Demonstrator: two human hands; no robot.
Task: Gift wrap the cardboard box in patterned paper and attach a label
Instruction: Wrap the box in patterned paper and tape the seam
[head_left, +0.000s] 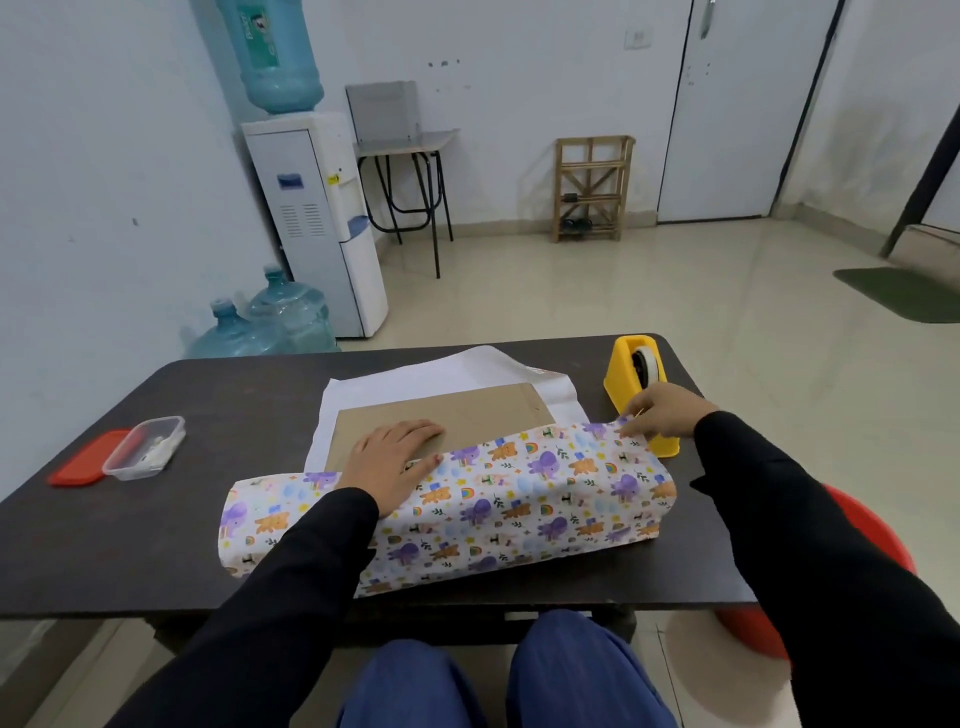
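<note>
A flat brown cardboard box lies on the dark table, on patterned paper with cartoon animals. The paper's near half is folded up over the box's front edge; its white underside lies spread behind the box. My left hand lies flat, fingers straight, pressing the paper's folded edge and the box top. My right hand pinches the paper's upper right corner, just in front of the yellow tape dispenser.
A clear plastic container with small items stands on the table's left beside its red lid. A red stool sits at my right. Water dispenser, bottles, a small table and a wooden rack stand farther off.
</note>
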